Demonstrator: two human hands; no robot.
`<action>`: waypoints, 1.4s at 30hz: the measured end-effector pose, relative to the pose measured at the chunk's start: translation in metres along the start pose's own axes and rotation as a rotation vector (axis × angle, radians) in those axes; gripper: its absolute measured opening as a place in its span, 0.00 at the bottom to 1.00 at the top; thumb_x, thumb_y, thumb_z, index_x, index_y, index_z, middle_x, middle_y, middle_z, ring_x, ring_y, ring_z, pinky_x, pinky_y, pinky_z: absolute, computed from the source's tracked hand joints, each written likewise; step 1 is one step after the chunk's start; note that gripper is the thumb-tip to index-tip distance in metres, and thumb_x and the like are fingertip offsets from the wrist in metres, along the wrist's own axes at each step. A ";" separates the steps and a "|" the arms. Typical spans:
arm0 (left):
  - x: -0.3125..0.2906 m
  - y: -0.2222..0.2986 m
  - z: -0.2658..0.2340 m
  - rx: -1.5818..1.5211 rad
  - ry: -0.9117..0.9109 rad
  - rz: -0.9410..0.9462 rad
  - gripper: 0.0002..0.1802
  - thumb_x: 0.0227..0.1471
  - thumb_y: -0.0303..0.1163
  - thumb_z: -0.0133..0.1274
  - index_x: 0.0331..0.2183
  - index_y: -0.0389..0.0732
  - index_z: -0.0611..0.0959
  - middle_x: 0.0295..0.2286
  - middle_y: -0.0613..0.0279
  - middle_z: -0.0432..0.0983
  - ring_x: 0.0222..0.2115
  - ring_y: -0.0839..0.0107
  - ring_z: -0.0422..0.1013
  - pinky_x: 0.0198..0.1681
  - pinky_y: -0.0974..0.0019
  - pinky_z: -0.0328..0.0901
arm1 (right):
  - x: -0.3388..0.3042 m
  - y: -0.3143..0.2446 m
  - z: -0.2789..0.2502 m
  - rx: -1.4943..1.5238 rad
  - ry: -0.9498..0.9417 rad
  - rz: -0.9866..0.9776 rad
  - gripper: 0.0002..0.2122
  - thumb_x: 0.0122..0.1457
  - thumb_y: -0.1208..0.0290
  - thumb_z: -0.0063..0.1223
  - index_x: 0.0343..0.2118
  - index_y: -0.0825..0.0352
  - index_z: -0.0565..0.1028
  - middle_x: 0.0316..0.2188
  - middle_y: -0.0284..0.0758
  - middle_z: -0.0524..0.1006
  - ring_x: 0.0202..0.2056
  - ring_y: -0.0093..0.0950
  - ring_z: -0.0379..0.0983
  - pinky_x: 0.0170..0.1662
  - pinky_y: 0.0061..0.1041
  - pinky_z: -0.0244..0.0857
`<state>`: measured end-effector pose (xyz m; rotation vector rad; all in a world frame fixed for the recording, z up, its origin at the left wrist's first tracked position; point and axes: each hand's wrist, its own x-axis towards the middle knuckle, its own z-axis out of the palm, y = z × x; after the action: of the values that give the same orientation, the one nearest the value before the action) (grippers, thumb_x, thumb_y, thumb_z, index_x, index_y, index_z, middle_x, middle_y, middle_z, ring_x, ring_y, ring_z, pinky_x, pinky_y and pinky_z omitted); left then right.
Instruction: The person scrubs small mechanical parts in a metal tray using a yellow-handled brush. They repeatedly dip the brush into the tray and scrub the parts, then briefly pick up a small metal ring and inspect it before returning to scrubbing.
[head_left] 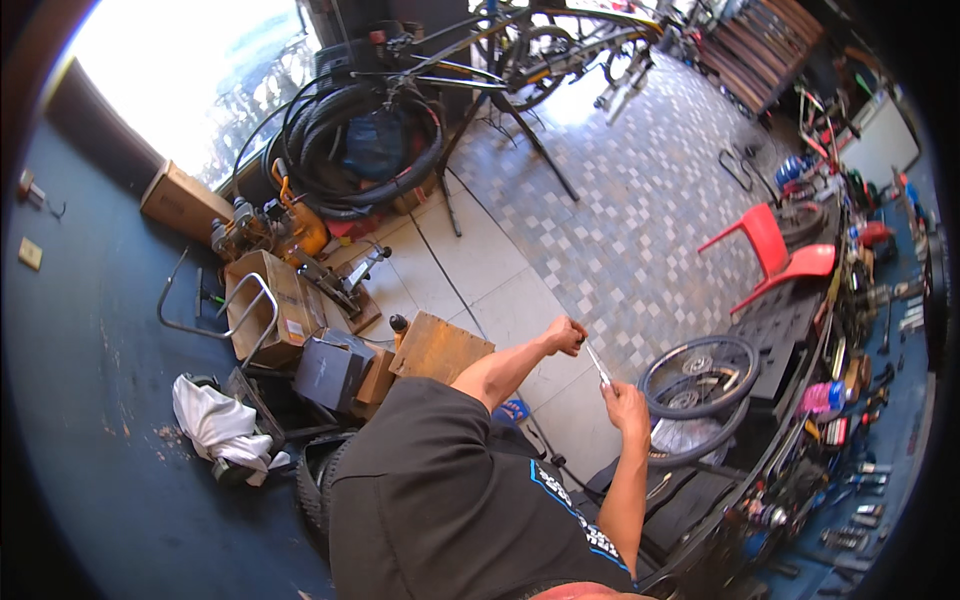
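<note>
In front of my body, my right hand (626,405) is closed round the lower end of a slim silvery metal tool (597,362). The tool slants up and to the left; its exact kind is too small to tell. My left hand (566,336) is by the tool's upper end, fingers curled in. A small dark spot shows at those fingers, but what they hold is hidden. Close to the right of my right hand are bicycle wheels (748,385) with dark tyres.
A red chair (775,255) stands right of the tiled floor (640,260). Tools crowd the bench along the right wall. Bicycle frames and a stand (530,145) are ahead, beside hanging tyres (425,175). Cardboard boxes (262,300) and a wooden box (440,347) sit at left.
</note>
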<state>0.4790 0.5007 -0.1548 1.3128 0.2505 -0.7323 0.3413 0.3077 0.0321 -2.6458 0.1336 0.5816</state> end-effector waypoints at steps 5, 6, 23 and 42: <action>0.001 0.010 -0.009 -0.078 0.076 0.060 0.18 0.59 0.21 0.61 0.50 0.30 0.77 0.33 0.47 0.83 0.30 0.59 0.83 0.37 0.56 0.82 | 0.000 -0.018 -0.020 0.067 0.060 0.058 0.19 0.68 0.50 0.51 0.44 0.63 0.81 0.35 0.51 0.82 0.42 0.56 0.77 0.44 0.52 0.69; 0.002 0.014 -0.012 -0.082 0.054 0.075 0.16 0.60 0.20 0.59 0.49 0.29 0.79 0.35 0.46 0.82 0.32 0.58 0.83 0.38 0.57 0.82 | -0.001 -0.016 -0.019 0.092 0.088 0.055 0.19 0.69 0.50 0.51 0.45 0.62 0.81 0.36 0.51 0.82 0.43 0.56 0.77 0.45 0.52 0.69; -0.029 0.046 0.015 -0.180 -0.062 0.060 0.15 0.65 0.22 0.57 0.52 0.28 0.81 0.43 0.51 0.81 0.39 0.63 0.80 0.46 0.62 0.79 | -0.028 -0.031 -0.026 0.067 0.083 0.145 0.18 0.71 0.53 0.51 0.47 0.62 0.82 0.39 0.47 0.84 0.44 0.51 0.81 0.50 0.50 0.74; -0.021 0.041 0.004 0.329 -0.144 0.258 0.19 0.58 0.20 0.59 0.51 0.34 0.85 0.34 0.61 0.80 0.32 0.73 0.77 0.35 0.68 0.78 | -0.036 -0.024 -0.024 0.075 0.071 0.146 0.17 0.69 0.53 0.53 0.47 0.61 0.84 0.38 0.46 0.85 0.43 0.50 0.82 0.48 0.49 0.75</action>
<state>0.4874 0.5070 -0.1103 1.5601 -0.1609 -0.6612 0.3225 0.3189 0.0762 -2.5997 0.3653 0.5194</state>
